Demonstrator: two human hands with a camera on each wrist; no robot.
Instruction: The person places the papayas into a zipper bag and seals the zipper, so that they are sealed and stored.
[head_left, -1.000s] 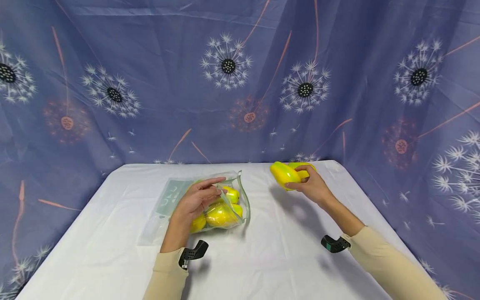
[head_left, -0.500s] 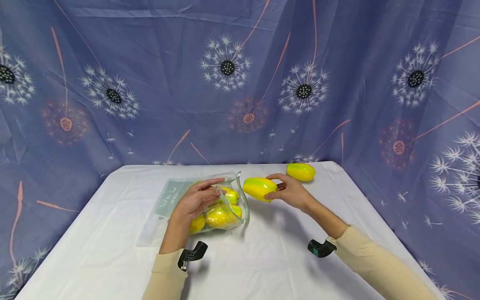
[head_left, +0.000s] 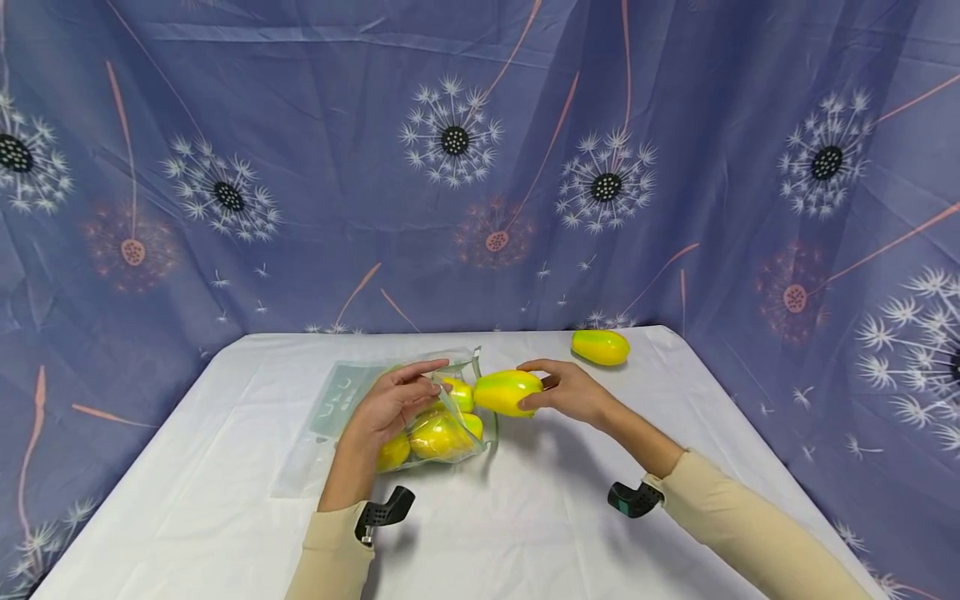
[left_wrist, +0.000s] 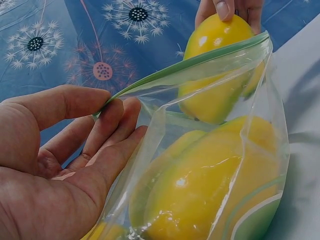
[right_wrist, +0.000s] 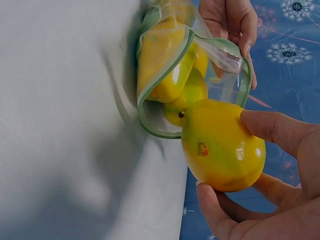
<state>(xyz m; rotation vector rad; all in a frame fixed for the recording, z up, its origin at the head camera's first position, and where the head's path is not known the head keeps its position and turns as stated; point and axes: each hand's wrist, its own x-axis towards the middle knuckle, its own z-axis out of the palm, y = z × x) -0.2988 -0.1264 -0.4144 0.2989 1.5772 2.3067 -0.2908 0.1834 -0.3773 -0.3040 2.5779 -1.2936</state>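
My right hand [head_left: 573, 390] grips a yellow-green papaya [head_left: 507, 392] between thumb and fingers, its far end at the mouth of a clear zip bag [right_wrist: 167, 75]. My left hand [head_left: 392, 402] holds the bag's green-edged rim at its fingertips, and the mouth gapes toward the right hand. Several papayas lie inside the bag, one papaya [head_left: 444, 435] nearest the front; the left hand hides part of the others. In the left wrist view the held papaya [left_wrist: 217, 42] shows behind the green zip edge, partly seen through the plastic.
Another papaya [head_left: 601, 347] lies at the back right of the white-covered table [head_left: 540, 517]. A blue curtain [head_left: 337, 167] with dandelion prints hangs behind and on both sides. A black wrist mount [head_left: 633, 499] sits on the right forearm.
My right hand has carried the papaya leftward from the back right, away from the other papaya, to the bag's mouth. The left hand and bag stay nearly still.
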